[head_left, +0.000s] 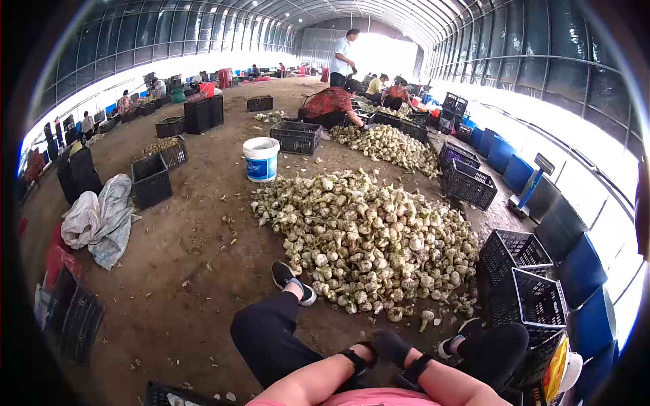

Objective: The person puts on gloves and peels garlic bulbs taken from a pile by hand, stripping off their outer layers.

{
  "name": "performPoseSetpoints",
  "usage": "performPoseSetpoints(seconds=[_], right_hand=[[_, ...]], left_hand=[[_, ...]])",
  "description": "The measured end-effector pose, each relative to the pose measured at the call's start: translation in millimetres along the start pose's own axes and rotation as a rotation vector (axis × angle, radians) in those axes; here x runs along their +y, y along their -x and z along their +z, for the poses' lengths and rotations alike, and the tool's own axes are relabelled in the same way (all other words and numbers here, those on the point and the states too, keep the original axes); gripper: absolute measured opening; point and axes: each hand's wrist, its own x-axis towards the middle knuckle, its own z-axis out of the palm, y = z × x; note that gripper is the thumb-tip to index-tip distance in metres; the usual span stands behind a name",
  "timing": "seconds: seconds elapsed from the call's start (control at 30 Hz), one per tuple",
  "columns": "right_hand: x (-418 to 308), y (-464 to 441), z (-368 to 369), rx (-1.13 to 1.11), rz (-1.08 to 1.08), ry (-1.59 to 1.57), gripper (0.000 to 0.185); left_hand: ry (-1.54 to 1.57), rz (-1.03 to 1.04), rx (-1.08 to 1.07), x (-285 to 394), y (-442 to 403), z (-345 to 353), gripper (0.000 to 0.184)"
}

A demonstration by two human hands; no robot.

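White bucket (262, 166): stands upright just off the pile's upper left.
Garlic pile (365, 237): lies ahead of both hands, on the ground (203, 284); bulbs judged light, firm, papery, prone to bruising; best held round the body.
Left hand (367, 352): dark-covered, close beside the right; spread or holding, cannot tell.
Right hand (391, 346): dark-gloved; contents hidden, cannot tell.
Loose bulb (426, 316): lies nearby, stem offering likely fingerhold.

The left hand (366, 353) sits partly hidden behind the dark-gloved right hand (391, 348), their fingers indistinct. The bottom edge crops a black plastic crate (157, 394), near left, and a pink shirt (379, 398); workers (124, 103), far left, appear too small to make out.
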Motion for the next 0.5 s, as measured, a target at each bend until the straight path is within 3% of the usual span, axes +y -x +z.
performPoseSetpoints(seconds=[0.07, 0.13, 0.2, 0.23, 0.27, 0.33, 0.37, 0.43, 0.47, 0.5], right_hand=[[-8.3, 7.3, -3.1, 0.202, -0.481, 0.284, 0.012], [-32.2, 12.3, -31.2, 0.313, -0.490, 0.198, 0.014], [-34.9, 4.8, -40.2, 0.183, -0.467, 0.186, 0.013], [-45.0, 14.7, -51.7, 0.100, -0.167, 0.085, 0.013], [-37.8, 16.3, -48.4, 0.076, -0.184, 0.080, 0.013], [-15.7, 10.3, -42.3, 0.100, -0.390, -0.304, 0.016], [-39.6, 25.6, -96.9, -0.036, -0.192, -0.734, 0.022], [-39.9, 28.7, -129.7, -0.030, -0.043, -1.084, 0.028], [-36.3, 29.9, -160.1, -0.004, 0.014, -0.888, 0.030], [-19.9, 26.3, -171.1, 0.050, 0.039, -0.904, 0.032]], left_hand=[[0.008, 0.067, 0.034, 6.0, -3.5, -7.7, 0.034], [0.023, 0.127, 0.063, 13.5, -5.2, -14.7, 0.032], [0.043, 0.198, 0.100, 18.0, -5.8, -21.2, 0.030], [0.056, 0.234, 0.122, 18.5, -5.4, -23.4, 0.029], [0.068, 0.275, 0.149, 17.8, -7.0, -25.2, 0.028], [0.087, 0.378, 0.237, 17.9, -6.9, -32.3, 0.026], [0.093, 0.438, 0.296, 13.3, -5.9, -40.6, 0.026], [-0.165, 0.417, 0.437, 7.3, -11.8, -63.9, 0.023], [0.012, 0.045, 0.180, 78.1, 51.5, -146.3, 0.027], [-0.230, -0.028, 0.142, 69.8, 36.3, -152.0, 0.030]])
